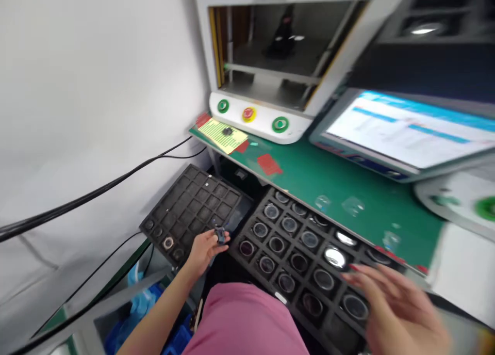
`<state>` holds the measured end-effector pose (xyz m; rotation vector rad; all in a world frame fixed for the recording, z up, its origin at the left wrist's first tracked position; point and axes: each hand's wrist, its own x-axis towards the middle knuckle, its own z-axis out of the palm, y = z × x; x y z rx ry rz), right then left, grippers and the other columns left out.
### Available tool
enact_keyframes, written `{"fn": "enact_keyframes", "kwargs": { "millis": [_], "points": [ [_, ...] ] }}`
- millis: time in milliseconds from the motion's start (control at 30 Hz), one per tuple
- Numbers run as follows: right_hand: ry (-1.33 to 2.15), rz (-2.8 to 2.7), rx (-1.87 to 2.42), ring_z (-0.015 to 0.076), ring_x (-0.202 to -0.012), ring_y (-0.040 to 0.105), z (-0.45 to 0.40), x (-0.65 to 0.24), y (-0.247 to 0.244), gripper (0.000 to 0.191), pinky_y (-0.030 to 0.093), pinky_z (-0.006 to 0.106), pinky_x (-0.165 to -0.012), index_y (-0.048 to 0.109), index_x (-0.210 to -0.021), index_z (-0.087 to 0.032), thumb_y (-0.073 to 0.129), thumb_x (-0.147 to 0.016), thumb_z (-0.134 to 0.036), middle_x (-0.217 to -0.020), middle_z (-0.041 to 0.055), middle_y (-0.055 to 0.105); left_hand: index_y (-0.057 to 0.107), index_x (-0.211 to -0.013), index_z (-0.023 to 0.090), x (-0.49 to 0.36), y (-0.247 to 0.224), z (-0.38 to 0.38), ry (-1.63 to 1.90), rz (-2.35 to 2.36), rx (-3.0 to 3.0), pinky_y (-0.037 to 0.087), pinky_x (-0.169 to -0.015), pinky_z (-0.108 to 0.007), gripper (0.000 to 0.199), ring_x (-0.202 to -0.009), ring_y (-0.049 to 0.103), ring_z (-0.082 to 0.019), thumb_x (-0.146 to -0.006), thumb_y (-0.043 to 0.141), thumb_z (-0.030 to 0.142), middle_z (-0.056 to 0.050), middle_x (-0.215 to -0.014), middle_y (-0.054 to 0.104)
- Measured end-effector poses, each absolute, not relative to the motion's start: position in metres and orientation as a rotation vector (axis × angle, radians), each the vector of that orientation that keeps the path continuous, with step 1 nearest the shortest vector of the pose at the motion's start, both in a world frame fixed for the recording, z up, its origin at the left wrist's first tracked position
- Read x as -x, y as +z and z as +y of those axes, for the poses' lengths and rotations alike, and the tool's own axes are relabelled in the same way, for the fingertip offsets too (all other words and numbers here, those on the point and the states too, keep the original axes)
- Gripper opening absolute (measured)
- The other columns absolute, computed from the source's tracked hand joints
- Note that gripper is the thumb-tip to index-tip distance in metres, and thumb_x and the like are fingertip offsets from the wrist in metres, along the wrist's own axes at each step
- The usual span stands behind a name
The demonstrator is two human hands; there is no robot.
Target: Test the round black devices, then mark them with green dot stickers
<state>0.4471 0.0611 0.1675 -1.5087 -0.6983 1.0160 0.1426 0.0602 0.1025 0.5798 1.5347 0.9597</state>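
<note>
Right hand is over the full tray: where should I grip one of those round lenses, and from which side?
Come straight down from above with the right hand. Each round lens lies flat in a walled pocket of the full tray, so only its rim is reachable; pinch opposite edges, probably avoiding the glossy face.

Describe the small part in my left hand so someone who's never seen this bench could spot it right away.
Start at the green bench under the white machine, then drop to the two black compartment trays below its front edge. Between them, the left hand pinches a small dark part in its fingers. Unlike the round ringed pieces sitting in the right tray's pockets, it is held up, outside any pocket.
</note>
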Motion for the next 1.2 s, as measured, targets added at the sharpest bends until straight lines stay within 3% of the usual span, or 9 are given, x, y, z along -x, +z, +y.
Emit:
{"fn": "enact_keyframes", "kwargs": {
  "millis": [100, 233, 400, 733, 833, 933, 1100, 1200],
  "points": [
    [0.927, -0.769, 1.396, 0.0225, -0.075, 0.073, 0.076, -0.43, 0.184, 0.03, 0.061, 0.038, -0.072, 0.065, -0.096, -0.025, 0.081, -0.071, -0.033, -0.091, 0.0063, 0.074, 0.073, -0.1, 0.012, -0.193, 0.143, 0.094, 0.908, 1.121, -0.563, 0.059, -0.073, -0.039, 0.07, -0.087, 0.071, -0.028, -0.062, 0.072, 0.072, -0.017, -0.101, 0.073],
    [0.919, -0.957, 1.146, 0.0221, -0.099, 0.07, 0.089, -0.416, 0.209, 0.033, 0.062, 0.036, -0.081, 0.061, -0.11, -0.029, 0.073, -0.08, -0.02, -0.117, 0.0079, 0.067, 0.076, -0.093, 0.012, -0.25, 0.178, 0.115, 0.724, 0.738, -0.578, 0.059, -0.068, -0.034, 0.064, -0.075, 0.071, -0.024, -0.056, 0.082, 0.064, -0.014, -0.086, 0.074],
    [0.915, -1.127, 0.995, 0.0178, -0.104, 0.068, 0.087, -0.434, 0.225, 0.038, 0.061, 0.03, -0.085, 0.061, -0.113, -0.033, 0.066, -0.083, -0.011, -0.127, 0.0057, 0.058, 0.078, -0.083, 0.01, -0.289, 0.191, 0.126, 0.57, 0.532, -0.601, 0.056, -0.061, -0.023, 0.051, -0.062, 0.066, -0.014, -0.057, 0.088, 0.052, -0.009, -0.073, 0.072],
    [1.071, -1.083, 0.86, 0.0102, -0.077, 0.07, 0.068, -0.452, 0.227, 0.035, 0.064, 0.023, -0.065, 0.057, -0.113, -0.032, 0.064, -0.086, -0.011, -0.136, 0.0084, 0.049, 0.079, -0.09, 0.013, -0.302, 0.194, 0.13, 0.644, 0.54, -0.534, 0.056, -0.065, -0.016, 0.035, -0.07, 0.07, -0.013, -0.068, 0.085, 0.04, -0.009, -0.081, 0.076],
    [0.89, -0.98, 1.031, 0.0104, -0.076, 0.066, 0.097, -0.48, 0.214, 0.028, 0.061, 0.023, -0.058, 0.056, -0.104, -0.028, 0.072, -0.082, -0.022, -0.138, 0.0089, 0.047, 0.078, -0.097, 0.014, -0.298, 0.192, 0.136, 0.707, 0.571, -0.504, 0.058, -0.072, -0.02, 0.034, -0.079, 0.072, -0.016, -0.073, 0.081, 0.039, -0.009, -0.09, 0.077],
    [0.716, -0.915, 1.341, 0.0142, -0.089, 0.065, 0.159, -0.528, 0.18, 0.04, 0.061, 0.031, -0.071, 0.053, -0.105, -0.025, 0.078, -0.074, -0.032, -0.142, 0.0082, 0.042, 0.078, -0.097, 0.014, -0.293, 0.19, 0.14, 0.742, 0.603, -0.488, 0.058, -0.073, -0.021, 0.035, -0.081, 0.072, -0.018, -0.072, 0.082, 0.038, -0.01, -0.091, 0.077],
    [0.671, -0.922, 1.546, 0.0172, -0.087, 0.064, 0.245, -0.585, 0.124, 0.028, 0.057, 0.035, -0.073, 0.058, -0.114, -0.015, 0.063, -0.092, -0.031, -0.11, 0.0068, 0.062, 0.079, -0.094, 0.011, -0.285, 0.189, 0.14, 0.786, 0.701, -0.471, 0.059, -0.074, -0.025, 0.037, -0.081, 0.072, -0.021, -0.068, 0.085, 0.036, -0.015, -0.092, 0.077],
    [0.623, -0.975, 1.573, 0.0182, -0.091, 0.064, 0.259, -0.588, 0.111, 0.028, 0.057, 0.036, -0.077, 0.059, -0.115, -0.015, 0.06, -0.094, -0.033, -0.111, 0.0069, 0.062, 0.079, -0.094, 0.011, -0.281, 0.184, 0.141, 0.822, 0.718, -0.448, 0.058, -0.075, -0.027, 0.037, -0.082, 0.072, -0.023, -0.067, 0.086, 0.034, -0.016, -0.093, 0.076]
  ]
}}
